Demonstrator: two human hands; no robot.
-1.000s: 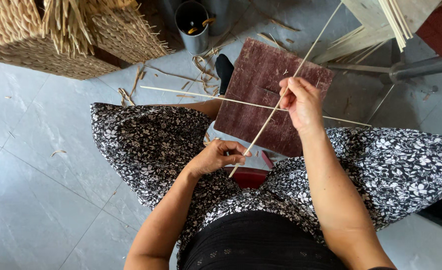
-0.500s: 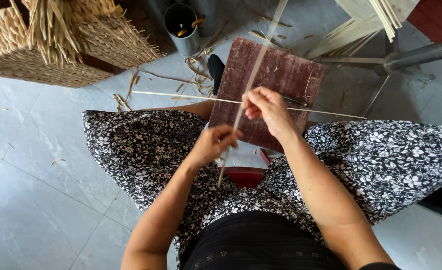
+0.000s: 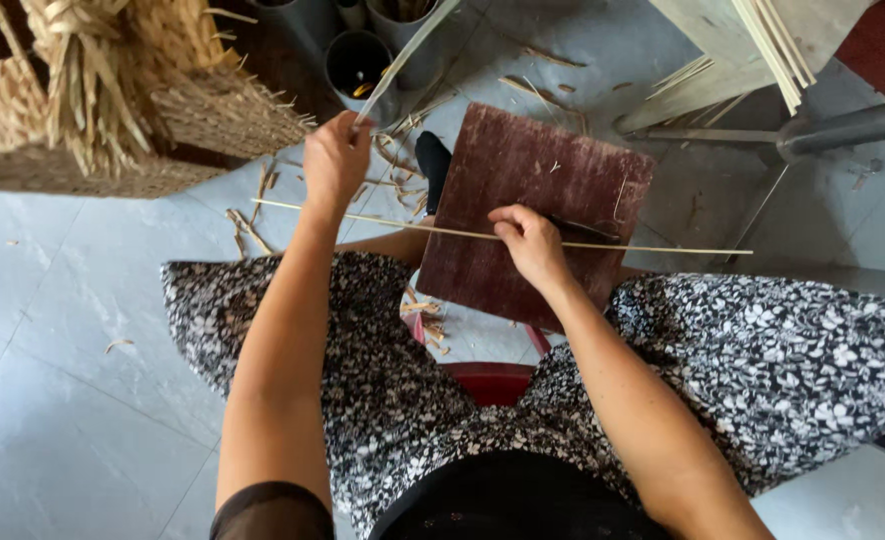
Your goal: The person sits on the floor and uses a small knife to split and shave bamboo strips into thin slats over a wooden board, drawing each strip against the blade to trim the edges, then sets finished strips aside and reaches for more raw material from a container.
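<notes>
Far left, woven basket [image 3: 113, 110] with loose straw ends, well apart from my hands. My left hand [image 3: 335, 160] is raised, fingers pinched shut on a flat strip [image 3: 408, 55] that runs up and right past the dark cups [image 3: 358, 65]. Scraps [image 3: 248, 225] litter the floor below it. Next, a long thin stick [image 3: 413, 228] lies level across my lap, from just below the left hand to past the board. My right hand [image 3: 531, 240] is closed on that stick over the brown board [image 3: 538, 215], which leans on my knee; a dark tool under the fingers, can't tell what kind. Step, I judge: splitting or peeling cane, strip pulled up off the stick. Next move needs a steady pull along the strip while the right hand pins the stick. Right side: pale slats [image 3: 773, 45] and a metal pipe [image 3: 843, 130], near the stick's far tip; cups crowd the strip's path.
</notes>
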